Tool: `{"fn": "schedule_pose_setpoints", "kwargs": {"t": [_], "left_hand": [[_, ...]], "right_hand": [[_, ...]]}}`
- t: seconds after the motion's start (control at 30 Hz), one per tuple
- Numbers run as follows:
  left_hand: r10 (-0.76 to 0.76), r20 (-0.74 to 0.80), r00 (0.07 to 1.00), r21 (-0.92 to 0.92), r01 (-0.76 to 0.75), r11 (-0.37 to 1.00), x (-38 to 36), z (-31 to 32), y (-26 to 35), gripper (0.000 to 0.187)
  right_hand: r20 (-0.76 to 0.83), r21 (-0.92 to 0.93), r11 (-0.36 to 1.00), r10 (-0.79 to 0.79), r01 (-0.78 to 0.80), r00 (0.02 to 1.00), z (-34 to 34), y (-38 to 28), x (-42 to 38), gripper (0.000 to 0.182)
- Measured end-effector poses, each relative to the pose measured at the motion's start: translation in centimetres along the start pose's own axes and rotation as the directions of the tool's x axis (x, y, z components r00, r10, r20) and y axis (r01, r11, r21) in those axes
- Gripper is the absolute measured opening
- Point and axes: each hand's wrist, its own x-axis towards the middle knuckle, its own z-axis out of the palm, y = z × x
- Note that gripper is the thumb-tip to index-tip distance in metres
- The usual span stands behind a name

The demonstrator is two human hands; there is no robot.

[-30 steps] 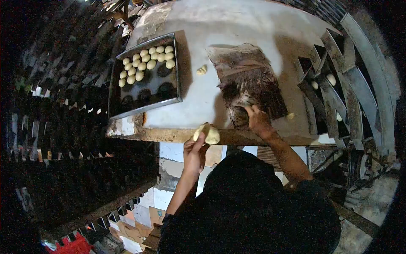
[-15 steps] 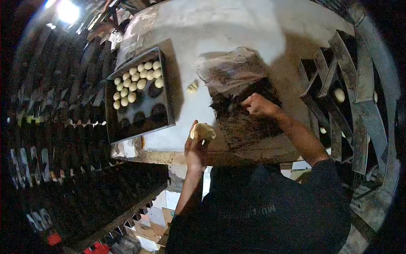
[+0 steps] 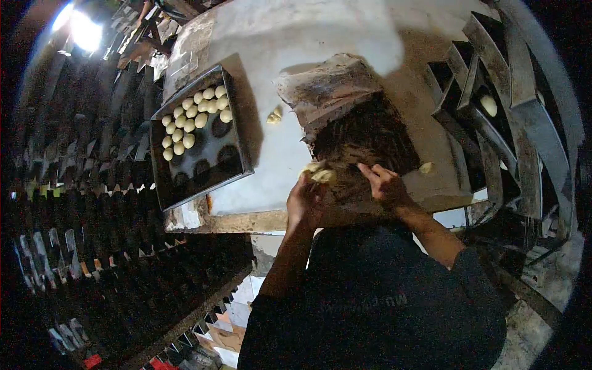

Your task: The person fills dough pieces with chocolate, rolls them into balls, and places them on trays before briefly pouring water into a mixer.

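My left hand (image 3: 302, 202) is clamped on a pale dough piece (image 3: 322, 175) near the front edge of the counter (image 3: 259, 221); my right hand (image 3: 387, 188), apart from it, is at the dark paste (image 3: 370, 139), grip unclear. I judge this a paste-scooping step, calling for a steady left palm. Farther left, dough balls (image 3: 189, 125) occupy a metal tray (image 3: 238, 177).

And here the pale-topped table (image 3: 320, 31) is stretching wide, its worn edge (image 3: 246, 222) running along six o'clock! A brown-smeared sheet (image 3: 364, 132) is sprawling near the middle, dark and rumpled. From it, a pale scrap (image 3: 274, 115) is sitting at nine o'clock, with the metal tray (image 3: 239, 123) resting beyond. A small yellowish lump (image 3: 426, 168) is lying at four, and metal tins (image 3: 491, 46) are crowding three!
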Motion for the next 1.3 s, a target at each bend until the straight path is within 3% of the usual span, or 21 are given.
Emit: {"fn": "schedule_pose_setpoints", "kwargs": {"t": [0.13, 0.17, 0.2, 0.27, 0.3, 0.33, 0.37, 0.4, 0.5, 0.6, 0.63, 0.7, 0.77, 0.8, 0.87, 0.97, 1.03, 1.13, 1.17, 1.23, 1.3], "left_hand": [[0.239, 0.258, 0.936, -0.142, -0.208, 0.968, -0.9, -3.1, -0.4, 0.050], [0.253, 0.260, 0.932, -0.168, -0.214, 0.962, -2.2, -2.6, -0.2, 0.051], [0.269, 0.262, 0.927, -0.195, -0.222, 0.955, -3.2, -2.5, 0.0, 0.052], [0.422, 0.400, 0.814, -0.157, -0.393, 0.906, -3.9, -3.4, -1.0, 0.058], [0.534, 0.366, 0.762, 0.012, -0.578, 0.816, -4.6, -3.5, -1.8, 0.061], [0.636, 0.349, 0.688, 0.187, -0.716, 0.672, -5.5, -3.6, -2.3, 0.063], [0.716, 0.478, 0.508, 0.454, -0.841, 0.294, -6.9, -4.2, -2.2, 0.067], [0.757, 0.580, 0.300, 0.607, -0.780, -0.156, -8.4, -4.7, -1.8, 0.072], [0.737, 0.487, 0.470, 0.613, -0.785, 0.096, -13.8, -6.8, -0.5, 0.072], [0.773, 0.291, 0.564, -0.036, -0.801, 0.598, -19.0, -9.0, 0.4, 0.078], [0.782, 0.315, 0.538, -0.197, -0.768, 0.609, -19.2, -10.4, 0.5, 0.086], [0.829, 0.351, 0.435, -0.042, -0.877, 0.478, -20.8, -12.9, 0.9, 0.068], [0.861, 0.408, 0.303, 0.069, -0.951, 0.301, -22.4, -14.2, 0.8, 0.053], [0.873, 0.420, 0.247, 0.095, -0.969, 0.229, -22.8, -14.7, 0.5, 0.048], [0.868, 0.493, 0.060, 0.150, -0.989, -0.017, -23.1, -14.9, 0.1, 0.032], [0.864, 0.504, -0.014, 0.383, -0.892, -0.238, -24.2, -13.8, -0.2, 0.029], [0.860, 0.510, -0.008, 0.585, -0.729, -0.354, -25.5, -12.8, -0.4, 0.037], [0.805, 0.587, 0.085, 0.550, -0.771, -0.320, -26.0, -11.0, -0.3, 0.055], [0.840, 0.521, 0.154, 0.538, -0.823, -0.183, -25.1, -10.6, -1.1, 0.060], [0.796, 0.487, 0.359, 0.156, -0.933, 0.325, -24.8, -8.7, -2.3, 0.062], [0.748, 0.526, 0.405, -0.078, -0.853, 0.517, -24.2, -6.5, -3.5, 0.057]], "right_hand": [[-0.209, 0.082, 0.993, -0.068, 0.086, 0.975, -2.1, -3.5, 1.4, 0.024], [-0.093, 0.321, 0.944, -0.051, 0.079, 0.994, -4.1, -5.7, 3.0, 0.026], [-0.018, 0.587, 0.807, 0.091, -0.063, 0.996, -5.0, -8.4, 3.9, 0.029], [0.236, 0.905, 0.292, 0.265, -0.311, 0.935, -6.3, -13.5, 5.4, 0.034], [0.133, 0.823, 0.523, 0.204, -0.222, 0.970, -7.2, -15.6, 5.7, 0.036], [-0.058, 0.644, 0.764, 0.092, -0.033, 0.994, -7.7, -17.6, 5.8, 0.037], [-0.246, 0.364, 0.924, -0.024, 0.115, 0.969, -8.3, -19.6, 5.9, 0.038], [-0.262, 0.381, 0.918, -0.008, 0.111, 0.965, -8.8, -21.5, 5.5, 0.036], [-0.356, 0.437, 0.889, 0.031, 0.137, 0.934, -9.6, -26.7, 3.6, 0.028], [-0.507, 0.398, 0.812, -0.192, 0.426, 0.840, -10.5, -29.4, 1.9, 0.019], [-0.473, 0.437, 0.764, -0.254, 0.475, 0.844, -11.1, -30.1, 1.4, 0.022], [-0.327, 0.547, 0.743, -0.233, 0.385, 0.916, -12.2, -31.1, 0.2, 0.031], [0.006, 0.768, 0.637, -0.094, 0.056, 0.996, -13.8, -32.4, -0.5, 0.036], [0.285, 0.835, 0.492, -0.007, -0.245, 0.959, -14.6, -32.9, -0.9, 0.037], [0.420, 0.842, 0.358, 0.038, -0.405, 0.907, -14.8, -33.0, -2.2, 0.039], [-0.117, 0.531, 0.773, -0.338, 0.347, 0.934, -15.2, -33.4, -2.8, 0.046], [-0.218, 0.510, 0.761, -0.338, 0.402, 0.916, -16.0, -34.5, -3.5, 0.050], [-0.322, 0.393, 0.800, -0.342, 0.454, 0.883, -15.8, -33.0, -4.6, 0.045], [-0.369, 0.374, 0.793, -0.349, 0.481, 0.861, -15.8, -31.9, -4.8, 0.043], [-0.405, 0.402, 0.782, -0.314, 0.476, 0.858, -17.5, -30.2, -4.8, 0.036], [-0.346, 0.481, 0.782, -0.246, 0.396, 0.905, -20.8, -28.5, -4.7, 0.026]]}}
